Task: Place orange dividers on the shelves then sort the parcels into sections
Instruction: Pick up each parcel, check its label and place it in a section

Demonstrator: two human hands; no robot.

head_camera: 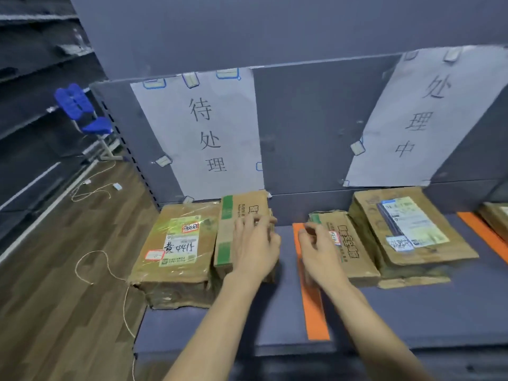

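Several cardboard parcels lie on a dark blue shelf (209,328). On the left, a taped parcel (176,248) sits beside a green-striped parcel (233,224), and my left hand (254,248) rests flat on that striped one. An orange divider (313,306) runs front to back down the middle. My right hand (320,255) hovers over the divider with fingers loosely curled, touching the edge of a small parcel (349,248). A larger labelled parcel stack (406,232) lies to its right. A second orange divider (483,232) shows at the far right.
Two paper signs (203,133) (420,116) hang on the shelf's back panel. A further parcel (497,218) peeks in at the right edge. A blue chair (85,114) and loose string (90,185) are on the wooden floor at left.
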